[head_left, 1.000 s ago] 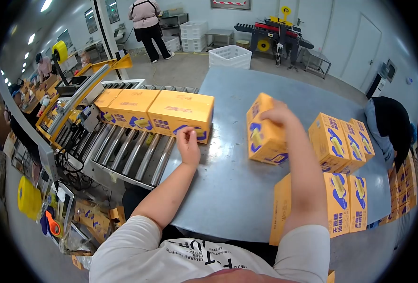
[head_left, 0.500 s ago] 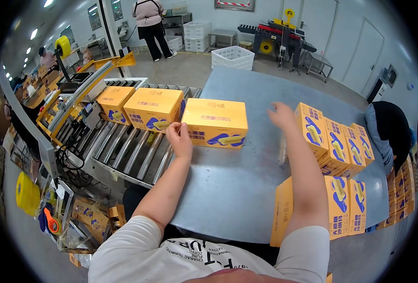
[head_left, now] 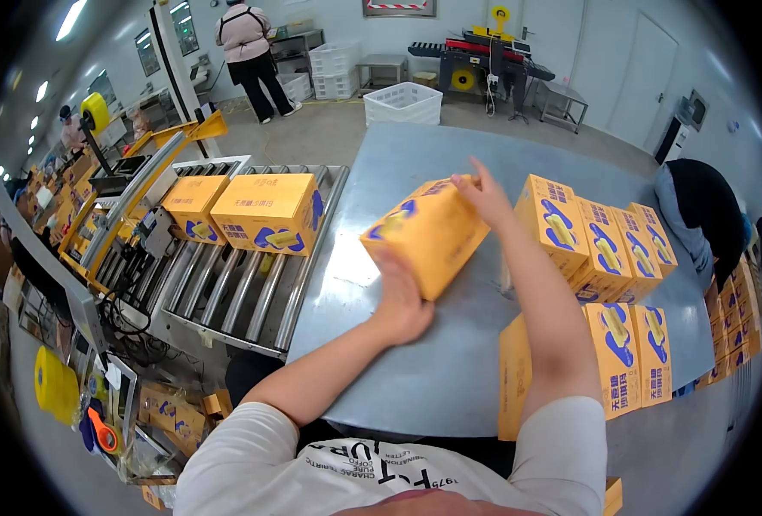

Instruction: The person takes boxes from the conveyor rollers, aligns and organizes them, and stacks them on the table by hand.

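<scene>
Between my two hands a yellow carton (head_left: 439, 239) with blue print is held tilted over the metal table (head_left: 355, 387), slightly blurred by motion. My left hand (head_left: 404, 303) presses on its lower left side, with the fingertips partly smeared. At its upper right end, my right hand (head_left: 487, 199) grips the edge, thumb and fingers bent round it. To the left, a carton (head_left: 269, 211) and another carton (head_left: 193, 206) sit on the roller conveyor (head_left: 235, 288). Several upright cartons (head_left: 562, 225) stand in a row beyond my right forearm.
More cartons (head_left: 619, 348) stand at the table's near right edge. A person bends at the right (head_left: 709, 219); another person (head_left: 250, 56) stands at the back. A white crate (head_left: 402, 105) lies beyond the table. Tape rolls (head_left: 54, 380) and orange-handled scissors (head_left: 104, 433) are at lower left.
The carton at the conveyor's end has moved right onto the table side and been turned and tilted. My left hand moved right with it; my right hand has come onto it.
</scene>
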Available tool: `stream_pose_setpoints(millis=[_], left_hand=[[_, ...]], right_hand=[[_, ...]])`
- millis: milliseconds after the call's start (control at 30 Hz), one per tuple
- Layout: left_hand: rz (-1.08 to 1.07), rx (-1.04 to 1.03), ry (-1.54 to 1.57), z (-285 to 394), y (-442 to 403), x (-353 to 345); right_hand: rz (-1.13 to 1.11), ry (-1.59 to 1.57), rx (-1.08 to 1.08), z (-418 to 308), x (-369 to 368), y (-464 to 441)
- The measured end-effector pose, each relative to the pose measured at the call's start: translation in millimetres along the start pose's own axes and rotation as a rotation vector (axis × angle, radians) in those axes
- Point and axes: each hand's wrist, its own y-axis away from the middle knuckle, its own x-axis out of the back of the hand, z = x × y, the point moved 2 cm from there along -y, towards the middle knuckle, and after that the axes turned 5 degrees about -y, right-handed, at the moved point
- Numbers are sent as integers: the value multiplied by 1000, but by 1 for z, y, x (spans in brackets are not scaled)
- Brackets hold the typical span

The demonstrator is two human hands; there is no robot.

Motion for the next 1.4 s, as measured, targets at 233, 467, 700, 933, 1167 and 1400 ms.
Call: stream_pose_setpoints(millis=[233,467,700,933,1167,1400], left_hand=[[-333,-535,227,-13,-1,1],[-289,-231,209,-37,-6,6],[-124,-57,367,-40,-4,6],[-219,-110,429,-45,0,-5],[199,-310,496,-40,-4,14],[369,-206,1339,57,-13,134]], right_hand=[[-349,780,187,-39,-18,33],[-483,791,-193,1,4,-8],[-319,1137,-424,3,48,4],[-317,1467,-257,16,39,10],[-165,633,250,-8,-26,7],[-208,714,272,-14,-21,22]])
